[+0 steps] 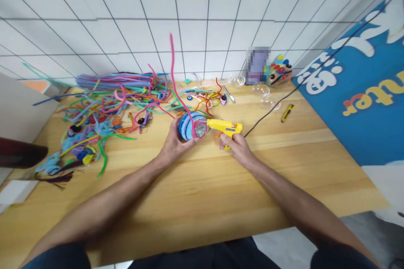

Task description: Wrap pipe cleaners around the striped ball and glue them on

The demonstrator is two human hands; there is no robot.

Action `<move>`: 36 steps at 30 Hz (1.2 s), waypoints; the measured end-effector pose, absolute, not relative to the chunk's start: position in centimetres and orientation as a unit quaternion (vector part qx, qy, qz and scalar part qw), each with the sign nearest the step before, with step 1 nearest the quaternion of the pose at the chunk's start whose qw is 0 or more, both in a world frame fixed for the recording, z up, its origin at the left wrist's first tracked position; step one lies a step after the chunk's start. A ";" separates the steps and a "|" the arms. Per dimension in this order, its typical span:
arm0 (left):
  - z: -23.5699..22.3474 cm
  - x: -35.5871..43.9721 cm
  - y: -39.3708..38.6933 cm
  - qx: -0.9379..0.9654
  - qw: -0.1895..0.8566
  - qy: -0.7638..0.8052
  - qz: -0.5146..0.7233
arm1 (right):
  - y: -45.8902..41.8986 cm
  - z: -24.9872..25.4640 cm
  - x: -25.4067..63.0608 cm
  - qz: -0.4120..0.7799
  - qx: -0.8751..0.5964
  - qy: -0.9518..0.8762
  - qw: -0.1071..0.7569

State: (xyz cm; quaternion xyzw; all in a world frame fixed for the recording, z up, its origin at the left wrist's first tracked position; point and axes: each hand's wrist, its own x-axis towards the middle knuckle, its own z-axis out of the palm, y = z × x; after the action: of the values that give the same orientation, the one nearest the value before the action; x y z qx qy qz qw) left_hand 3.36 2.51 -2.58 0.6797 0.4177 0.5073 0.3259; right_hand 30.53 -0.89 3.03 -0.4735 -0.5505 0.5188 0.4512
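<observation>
My left hand (174, 143) is wrapped around a clear ball (186, 127) partly covered in coils of blue, light blue and pink pipe cleaner. From the ball a loose pink pipe cleaner (172, 65) sticks up toward the wall. In my right hand (236, 147) is a yellow glue gun (222, 125), gripped by its handle. Its nozzle points left and is close to the right side of the ball; whether it touches cannot be made out. A dark cord (268, 113) runs from near the gun up to the right.
Tangled pipe cleaners (94, 122) and small finished pieces cover the table's left side, with a bundle of straight ones (116, 80) behind. Clear plastic half-shells (270, 101), a yellow cutter knife (287, 113), a pixelated phone-like object (257, 65) and a colourful decorated ball (279, 71) lie right. A tiled wall stands behind.
</observation>
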 end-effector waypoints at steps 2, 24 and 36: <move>-2.8 3.3 2.3 0.692 0.338 0.394 0.502 | -1.4 2.5 30.7 0.517 -0.472 -0.567 0.434; -3.1 2.9 2.5 0.691 0.362 0.384 0.495 | -2.0 2.0 31.1 0.507 -0.506 -0.554 0.424; -3.2 2.8 2.7 0.691 0.361 0.384 0.494 | -2.2 1.9 30.9 0.505 -0.511 -0.550 0.425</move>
State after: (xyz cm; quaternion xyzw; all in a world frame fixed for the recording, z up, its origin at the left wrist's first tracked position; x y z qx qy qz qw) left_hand 2.81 2.65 -3.19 0.6915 0.3836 0.4941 0.3614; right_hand 30.90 -2.16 1.90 -0.5108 -0.5503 0.5054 0.4253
